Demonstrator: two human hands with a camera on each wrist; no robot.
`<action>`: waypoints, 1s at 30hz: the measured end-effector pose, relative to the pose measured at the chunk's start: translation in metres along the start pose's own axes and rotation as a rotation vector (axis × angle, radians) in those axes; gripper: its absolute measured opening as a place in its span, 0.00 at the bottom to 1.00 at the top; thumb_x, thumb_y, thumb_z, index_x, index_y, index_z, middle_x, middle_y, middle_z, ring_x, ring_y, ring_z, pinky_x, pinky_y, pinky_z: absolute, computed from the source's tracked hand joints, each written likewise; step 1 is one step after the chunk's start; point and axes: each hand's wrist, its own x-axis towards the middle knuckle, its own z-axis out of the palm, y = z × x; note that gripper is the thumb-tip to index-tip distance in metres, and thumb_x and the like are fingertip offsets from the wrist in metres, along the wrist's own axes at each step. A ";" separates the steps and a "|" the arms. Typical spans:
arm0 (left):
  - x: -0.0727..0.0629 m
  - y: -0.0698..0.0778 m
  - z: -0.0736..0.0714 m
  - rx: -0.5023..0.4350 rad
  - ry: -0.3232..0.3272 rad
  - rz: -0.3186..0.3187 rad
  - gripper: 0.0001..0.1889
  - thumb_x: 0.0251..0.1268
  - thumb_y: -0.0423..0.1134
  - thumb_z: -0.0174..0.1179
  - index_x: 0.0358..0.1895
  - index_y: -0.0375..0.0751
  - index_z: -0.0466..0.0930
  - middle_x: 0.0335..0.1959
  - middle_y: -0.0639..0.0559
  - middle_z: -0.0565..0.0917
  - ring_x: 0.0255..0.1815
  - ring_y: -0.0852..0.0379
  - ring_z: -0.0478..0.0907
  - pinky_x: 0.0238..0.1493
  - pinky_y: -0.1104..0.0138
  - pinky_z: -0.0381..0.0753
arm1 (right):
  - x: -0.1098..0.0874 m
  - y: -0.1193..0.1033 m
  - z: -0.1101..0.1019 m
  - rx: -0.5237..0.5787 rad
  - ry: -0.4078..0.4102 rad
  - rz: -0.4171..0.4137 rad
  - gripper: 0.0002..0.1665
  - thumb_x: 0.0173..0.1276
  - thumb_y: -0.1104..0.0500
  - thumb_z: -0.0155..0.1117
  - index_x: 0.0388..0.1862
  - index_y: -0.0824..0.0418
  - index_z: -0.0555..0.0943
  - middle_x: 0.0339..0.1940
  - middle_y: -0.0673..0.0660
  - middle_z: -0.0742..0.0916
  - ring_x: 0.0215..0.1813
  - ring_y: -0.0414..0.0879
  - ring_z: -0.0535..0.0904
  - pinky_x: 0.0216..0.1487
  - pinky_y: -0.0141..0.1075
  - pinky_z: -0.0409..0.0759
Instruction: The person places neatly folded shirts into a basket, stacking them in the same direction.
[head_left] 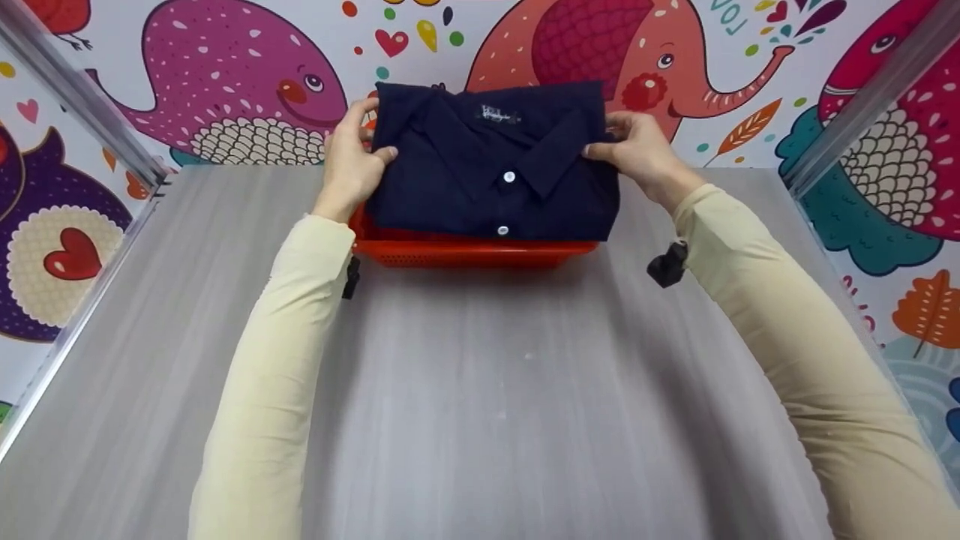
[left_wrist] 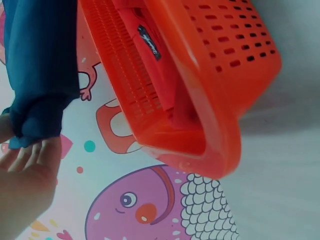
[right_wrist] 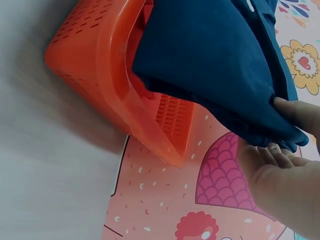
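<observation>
A folded navy shirt (head_left: 465, 180) with a collar and white buttons is held up above an orange-red plastic basket (head_left: 472, 255). My left hand (head_left: 352, 154) pinches the shirt's left edge, thumb in front and fingers behind. On the other side my right hand (head_left: 645, 154) pinches the right edge in the same way. Inside the basket, the left wrist view shows a red garment (left_wrist: 155, 55) with a dark label. The shirt hides most of the basket's opening in the head view.
The basket stands on a grey wood-grain table (head_left: 480, 405), close to the back panel (head_left: 420, 45) printed with cartoon animals. Metal frame posts (head_left: 112, 112) rise at the left and right edges.
</observation>
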 end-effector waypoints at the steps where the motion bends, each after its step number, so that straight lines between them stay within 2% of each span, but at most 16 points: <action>1: 0.000 0.000 0.000 0.006 0.006 -0.001 0.32 0.61 0.22 0.59 0.69 0.44 0.66 0.54 0.41 0.79 0.51 0.49 0.74 0.58 0.61 0.69 | 0.001 0.000 0.001 -0.016 0.003 -0.002 0.29 0.65 0.66 0.63 0.65 0.67 0.71 0.51 0.56 0.78 0.50 0.45 0.73 0.55 0.37 0.74; 5: 0.002 -0.002 0.001 0.011 0.034 -0.015 0.30 0.62 0.23 0.59 0.68 0.43 0.68 0.53 0.40 0.79 0.52 0.50 0.74 0.59 0.62 0.68 | 0.006 -0.003 0.007 -0.060 0.012 -0.006 0.30 0.65 0.66 0.63 0.67 0.67 0.70 0.57 0.59 0.76 0.56 0.47 0.71 0.60 0.38 0.71; 6: 0.002 -0.003 0.002 0.006 0.043 -0.017 0.30 0.62 0.22 0.59 0.68 0.43 0.68 0.53 0.41 0.79 0.52 0.50 0.74 0.55 0.61 0.71 | 0.007 -0.003 0.008 -0.064 0.012 -0.004 0.30 0.66 0.66 0.63 0.67 0.67 0.70 0.58 0.60 0.76 0.57 0.47 0.70 0.61 0.38 0.70; 7: 0.002 -0.004 0.002 0.004 0.052 -0.018 0.30 0.62 0.22 0.59 0.68 0.43 0.68 0.53 0.41 0.80 0.52 0.50 0.74 0.55 0.62 0.71 | 0.008 -0.004 0.009 -0.067 0.011 -0.004 0.30 0.66 0.66 0.62 0.67 0.67 0.70 0.59 0.60 0.76 0.58 0.48 0.70 0.61 0.37 0.70; 13: 0.002 -0.011 0.002 0.008 0.082 -0.021 0.29 0.62 0.23 0.59 0.67 0.41 0.68 0.50 0.39 0.80 0.49 0.49 0.75 0.52 0.62 0.71 | 0.012 -0.004 0.018 -0.062 0.009 0.004 0.30 0.67 0.66 0.61 0.68 0.66 0.69 0.61 0.62 0.76 0.59 0.49 0.71 0.61 0.37 0.70; 16: 0.000 -0.017 0.002 0.027 0.049 -0.030 0.30 0.63 0.25 0.60 0.68 0.40 0.65 0.50 0.38 0.79 0.50 0.47 0.75 0.54 0.62 0.71 | 0.013 0.000 0.020 -0.071 0.015 -0.009 0.29 0.68 0.67 0.58 0.68 0.67 0.69 0.61 0.63 0.76 0.59 0.49 0.72 0.60 0.38 0.71; 20: -0.006 -0.031 -0.001 0.032 -0.057 -0.052 0.31 0.66 0.29 0.59 0.71 0.38 0.58 0.60 0.35 0.74 0.59 0.43 0.73 0.62 0.59 0.69 | 0.011 0.009 0.014 -0.069 0.042 0.021 0.26 0.72 0.65 0.54 0.68 0.67 0.68 0.61 0.65 0.77 0.59 0.52 0.73 0.60 0.38 0.73; 22: -0.009 -0.039 -0.004 0.029 -0.087 -0.055 0.31 0.67 0.30 0.58 0.70 0.35 0.57 0.64 0.34 0.71 0.61 0.40 0.71 0.63 0.56 0.69 | 0.009 0.015 0.008 -0.069 0.063 0.050 0.24 0.73 0.63 0.52 0.67 0.66 0.69 0.60 0.63 0.77 0.58 0.53 0.74 0.60 0.38 0.73; 25: -0.013 -0.049 -0.010 0.039 -0.079 -0.053 0.28 0.67 0.31 0.57 0.68 0.31 0.60 0.64 0.32 0.70 0.62 0.39 0.70 0.62 0.53 0.69 | 0.007 0.024 -0.001 -0.087 0.085 0.082 0.21 0.74 0.61 0.51 0.63 0.65 0.72 0.56 0.61 0.78 0.55 0.51 0.74 0.59 0.38 0.74; 30: -0.019 -0.061 -0.020 0.070 -0.064 -0.058 0.25 0.68 0.31 0.55 0.66 0.29 0.63 0.63 0.30 0.70 0.62 0.36 0.70 0.62 0.51 0.68 | 0.003 0.040 -0.013 -0.109 0.079 0.089 0.16 0.73 0.60 0.52 0.56 0.65 0.74 0.50 0.58 0.79 0.51 0.49 0.76 0.56 0.38 0.76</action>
